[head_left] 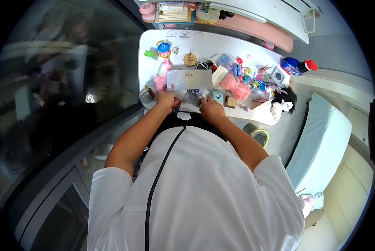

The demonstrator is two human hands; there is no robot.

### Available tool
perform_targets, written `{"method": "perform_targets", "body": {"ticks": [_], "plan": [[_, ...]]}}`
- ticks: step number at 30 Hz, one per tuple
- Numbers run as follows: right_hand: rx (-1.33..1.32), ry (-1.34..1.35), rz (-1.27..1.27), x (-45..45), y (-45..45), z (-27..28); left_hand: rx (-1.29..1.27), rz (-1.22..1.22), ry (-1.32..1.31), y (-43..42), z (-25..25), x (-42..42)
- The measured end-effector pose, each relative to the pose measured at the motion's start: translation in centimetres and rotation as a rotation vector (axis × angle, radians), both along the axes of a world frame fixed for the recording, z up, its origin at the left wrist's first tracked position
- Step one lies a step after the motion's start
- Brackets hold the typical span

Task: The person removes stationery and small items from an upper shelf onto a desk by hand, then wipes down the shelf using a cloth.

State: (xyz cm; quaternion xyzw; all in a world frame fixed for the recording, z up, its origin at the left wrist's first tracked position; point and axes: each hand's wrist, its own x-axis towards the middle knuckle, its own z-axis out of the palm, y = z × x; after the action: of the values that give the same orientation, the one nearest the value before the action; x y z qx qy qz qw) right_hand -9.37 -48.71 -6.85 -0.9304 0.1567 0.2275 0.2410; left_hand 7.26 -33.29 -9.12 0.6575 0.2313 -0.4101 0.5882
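At the near edge of the white table [154, 38], my left hand [165, 99] is closed round something small and dark with red and blue, which I cannot make out. A short way to the right, my right hand [212, 109] has its fingers curled at a small dark and yellowish thing, too small to name. Between the hands lies a clear plastic bag [191, 96] with dark print. Just beyond them is a translucent flat case [189, 79]. A pink plush toy [162, 75] lies beyond my left hand, and a teal box [218, 97] beside my right.
A clear cup [146, 94] stands at the left edge. Bagged pink items [239, 89], a black-haired doll [284, 101] and a blue bottle [292, 66] are on the right. An octagonal wooden piece [190, 59] lies farther back. A bin [259, 136] stands below the table.
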Motion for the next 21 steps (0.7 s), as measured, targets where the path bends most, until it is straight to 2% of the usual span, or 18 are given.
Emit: {"method": "perform_targets", "body": {"ticks": [4, 9, 13, 16, 21], "plan": [[-0.086, 0.003, -0.024, -0.3, -0.2, -0.6, 0.056, 0.022, 0.074, 0.1, -0.4, 0.2], [-0.182, -0.043, -0.015, -0.6, -0.8, -1.2, 0.11, 0.056, 0.039, -0.1, 0.0, 0.0], [-0.086, -0.107, -0.082, -0.7, -0.8, -0.3, 0.06, -0.048, 0.03, 0.9, -1.9, 0.5], [-0.036, -0.125, -0.111, -0.8, -0.7, 0.8, 0.067, 0.008, 0.044, 0.8, -0.7, 0.3], [-0.017, -0.134, -0.151, -1.1, -1.0, 2.2, 0.03, -0.019, 0.127, 1.9, -3.2, 0.2]]}}
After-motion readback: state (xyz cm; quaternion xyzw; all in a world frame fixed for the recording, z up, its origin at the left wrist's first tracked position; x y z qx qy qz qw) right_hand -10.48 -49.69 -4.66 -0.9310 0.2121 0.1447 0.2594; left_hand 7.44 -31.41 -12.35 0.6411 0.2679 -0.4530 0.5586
